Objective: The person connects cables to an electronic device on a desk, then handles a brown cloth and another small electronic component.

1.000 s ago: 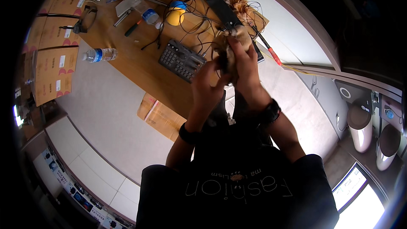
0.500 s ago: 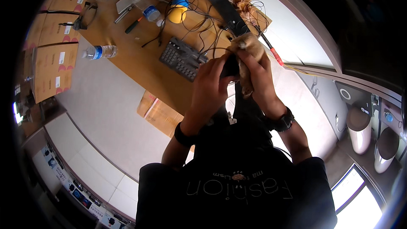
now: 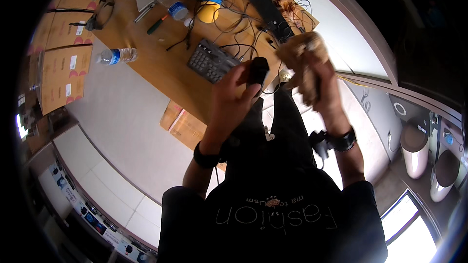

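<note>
My left hand (image 3: 233,90) is closed on a small black object (image 3: 259,70), held above the desk's front edge. My right hand (image 3: 325,87) grips a soft tan-brown thing (image 3: 302,53), possibly a plush toy, blurred by motion and now apart from the black object. Just beyond my left hand lies a dark grey keypad device (image 3: 207,63) with cables attached. A long black bar (image 3: 265,9) lies behind the tan thing, among tangled wires.
The wooden desk (image 3: 144,56) carries a yellow-and-blue round object (image 3: 208,12), bottles (image 3: 117,56), tools and brown fur (image 3: 282,2). Cardboard boxes (image 3: 63,78) are stacked at left; a flattened carton (image 3: 180,126) lies below the desk. Two pale cylindrical bins (image 3: 415,156) stand at right.
My hands have separated: the right has carried the tan thing rightward, uncovering the black object in my left hand, which has moved slightly back from its position a second ago.
</note>
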Demonstrator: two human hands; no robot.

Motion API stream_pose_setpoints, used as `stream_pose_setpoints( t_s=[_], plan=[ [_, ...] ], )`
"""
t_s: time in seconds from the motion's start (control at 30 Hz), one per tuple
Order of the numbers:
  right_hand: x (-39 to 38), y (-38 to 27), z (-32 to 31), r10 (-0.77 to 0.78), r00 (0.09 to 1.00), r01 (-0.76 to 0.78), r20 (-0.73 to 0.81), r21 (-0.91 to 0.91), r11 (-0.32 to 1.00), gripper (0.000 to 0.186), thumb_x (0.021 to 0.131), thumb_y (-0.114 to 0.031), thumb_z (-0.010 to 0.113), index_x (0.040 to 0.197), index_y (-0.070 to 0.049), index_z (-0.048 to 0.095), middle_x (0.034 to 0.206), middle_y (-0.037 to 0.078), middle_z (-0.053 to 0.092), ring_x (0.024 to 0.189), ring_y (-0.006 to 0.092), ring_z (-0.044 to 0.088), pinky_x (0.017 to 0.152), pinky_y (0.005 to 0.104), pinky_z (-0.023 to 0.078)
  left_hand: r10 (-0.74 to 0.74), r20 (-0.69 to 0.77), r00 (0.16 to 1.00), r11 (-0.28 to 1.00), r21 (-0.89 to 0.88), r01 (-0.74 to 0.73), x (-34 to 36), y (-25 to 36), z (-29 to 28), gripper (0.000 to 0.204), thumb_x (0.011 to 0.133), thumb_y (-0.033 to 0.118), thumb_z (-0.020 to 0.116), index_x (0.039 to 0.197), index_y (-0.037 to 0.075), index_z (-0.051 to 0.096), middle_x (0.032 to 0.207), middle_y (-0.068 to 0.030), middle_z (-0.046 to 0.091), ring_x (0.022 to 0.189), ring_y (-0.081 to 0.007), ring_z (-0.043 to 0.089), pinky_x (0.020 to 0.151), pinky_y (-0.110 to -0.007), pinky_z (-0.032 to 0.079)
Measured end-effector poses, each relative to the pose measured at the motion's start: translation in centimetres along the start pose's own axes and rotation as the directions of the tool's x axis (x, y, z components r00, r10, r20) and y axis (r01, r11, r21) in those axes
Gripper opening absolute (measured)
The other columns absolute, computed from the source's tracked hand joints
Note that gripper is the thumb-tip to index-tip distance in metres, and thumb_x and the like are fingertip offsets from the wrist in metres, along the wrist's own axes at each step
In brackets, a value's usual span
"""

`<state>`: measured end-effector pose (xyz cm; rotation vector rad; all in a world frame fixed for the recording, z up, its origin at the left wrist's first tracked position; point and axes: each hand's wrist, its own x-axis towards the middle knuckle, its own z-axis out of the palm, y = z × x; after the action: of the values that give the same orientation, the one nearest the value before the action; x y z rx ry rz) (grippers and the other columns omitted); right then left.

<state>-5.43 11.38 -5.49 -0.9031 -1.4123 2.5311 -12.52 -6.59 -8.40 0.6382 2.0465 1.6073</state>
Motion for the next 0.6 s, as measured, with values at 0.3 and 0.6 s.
stream_pose_setpoints(
  t_s=[0.3,0.6],
  plan=[
    [5.2,4.5,1.6,0.074,0.996,-0.071,-0.043,0.069,0.995,0.032,0.078,-0.016,0.059,0.103,-0.001,0.046,0.086,0.011,0.057,0.075,0.0183,0.059,0.055,0.0279,0.050,-0.069,0.111,0.991,0.911,-0.399,0.108,-1.1,0.2,0.8,0.042,0.074,0.006,0.060,0.113,-0.002,0.045,0.096,-0.0080,0.057,0.086,-0.0181,0.056,0.074,-0.028,0.045],
    [-1.5,4.6,5.0,-0.485,0.873,0.488,0.057,-0.084,0.869,0.050,0.076,-0.014,0.060,0.116,-0.002,0.033,0.100,0.008,0.047,0.092,0.0157,0.050,0.079,0.0278,0.042,-0.212,-0.062,0.975,0.871,-0.465,0.160,0.2,0.9,-0.8,0.038,0.075,-0.001,0.058,0.111,-0.001,0.047,0.094,-0.0060,0.057,0.080,-0.0119,0.055,0.071,-0.023,0.045]
  ],
)
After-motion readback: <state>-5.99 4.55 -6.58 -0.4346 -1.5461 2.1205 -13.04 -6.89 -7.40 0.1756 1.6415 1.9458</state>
